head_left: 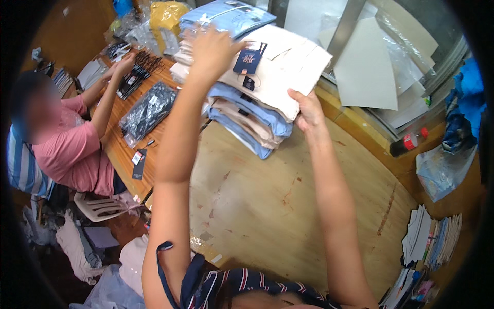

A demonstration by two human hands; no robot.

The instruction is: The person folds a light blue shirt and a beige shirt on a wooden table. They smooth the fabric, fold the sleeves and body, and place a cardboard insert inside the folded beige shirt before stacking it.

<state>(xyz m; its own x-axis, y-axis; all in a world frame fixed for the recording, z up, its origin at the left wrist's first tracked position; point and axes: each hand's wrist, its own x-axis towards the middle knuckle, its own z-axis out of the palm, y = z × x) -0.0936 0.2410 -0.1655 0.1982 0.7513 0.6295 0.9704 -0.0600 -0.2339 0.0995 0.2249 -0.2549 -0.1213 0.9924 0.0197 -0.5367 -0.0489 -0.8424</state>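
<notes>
A folded cream garment with a dark navy hang tag lies on top of a stack of folded light-blue and cream garments. My right hand grips its near right corner, thumb on top and the other fingers mostly hidden. Over the left side of the stack, my left hand has its fingers stretched out and apart. Beyond that hand is a light-blue garment in clear plastic. Whether the left fingertips touch the cloth is not clear.
At left, a co-worker in pink handles small dark items at a brown table. A plastic-wrapped dark garment and loose tag lie there. A dark drink bottle and hanging plastic bag are right; papers below.
</notes>
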